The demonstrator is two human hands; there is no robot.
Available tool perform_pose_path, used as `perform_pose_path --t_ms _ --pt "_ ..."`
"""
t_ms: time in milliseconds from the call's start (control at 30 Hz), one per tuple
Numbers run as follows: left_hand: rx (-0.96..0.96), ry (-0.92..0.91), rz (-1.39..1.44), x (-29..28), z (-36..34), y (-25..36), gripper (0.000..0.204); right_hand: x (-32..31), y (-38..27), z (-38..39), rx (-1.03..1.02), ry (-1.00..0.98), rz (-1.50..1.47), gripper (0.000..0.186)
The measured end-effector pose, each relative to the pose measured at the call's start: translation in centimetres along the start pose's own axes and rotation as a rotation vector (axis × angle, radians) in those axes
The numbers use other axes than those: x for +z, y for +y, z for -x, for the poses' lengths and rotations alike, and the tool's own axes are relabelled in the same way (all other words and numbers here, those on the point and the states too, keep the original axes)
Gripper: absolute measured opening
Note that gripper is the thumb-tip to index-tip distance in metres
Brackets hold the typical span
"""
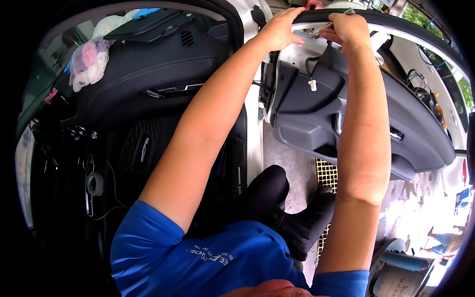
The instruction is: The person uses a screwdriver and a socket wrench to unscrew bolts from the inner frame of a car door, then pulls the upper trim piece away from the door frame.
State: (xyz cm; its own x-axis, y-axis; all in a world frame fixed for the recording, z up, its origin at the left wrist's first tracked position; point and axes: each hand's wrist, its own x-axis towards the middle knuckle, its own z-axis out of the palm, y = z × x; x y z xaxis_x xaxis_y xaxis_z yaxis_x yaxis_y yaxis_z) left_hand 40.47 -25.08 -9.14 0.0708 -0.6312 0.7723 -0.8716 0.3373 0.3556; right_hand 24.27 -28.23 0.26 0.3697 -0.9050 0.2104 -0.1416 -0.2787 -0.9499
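My left hand [279, 30] reaches to the upper front corner of an open car door, fingers and thumb apart beside the black upper rim [316, 17]. My right hand [349, 32] is closed on a small metal tool [329, 27] at that rim, its exact shape unclear. Below them, the door's bare white metal [292, 54] shows above a dark grey trim panel [304, 114], which is partly hidden by my right forearm. A white connector [312, 85] on a black cable hangs over the panel.
Left are the dashboard [158, 74] with plush toys [89, 64], and a tape roll [94, 183] in the dark cabin. Below the door are grey concrete [292, 153] and a yellow grate [326, 175]. A round-topped stool or cart [401, 270] stands bottom right, near a partly visible person [445, 242].
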Motion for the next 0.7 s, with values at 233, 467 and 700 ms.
perform_pose_path --t_ms 233,467,700 --pt "-0.009 0.064 -0.032 0.4 0.2 0.3 0.085 0.5 3.8 -2.8 -0.151 0.040 0.184 0.020" --pt "-0.005 0.100 -0.019 1.4 -0.1 -0.3 0.080 1.3 4.0 -2.5 -0.250 0.067 0.197 0.016" --pt "-0.030 0.127 0.005 1.5 0.1 -0.1 0.078 1.3 3.2 -1.5 -0.158 0.056 0.031 0.014"
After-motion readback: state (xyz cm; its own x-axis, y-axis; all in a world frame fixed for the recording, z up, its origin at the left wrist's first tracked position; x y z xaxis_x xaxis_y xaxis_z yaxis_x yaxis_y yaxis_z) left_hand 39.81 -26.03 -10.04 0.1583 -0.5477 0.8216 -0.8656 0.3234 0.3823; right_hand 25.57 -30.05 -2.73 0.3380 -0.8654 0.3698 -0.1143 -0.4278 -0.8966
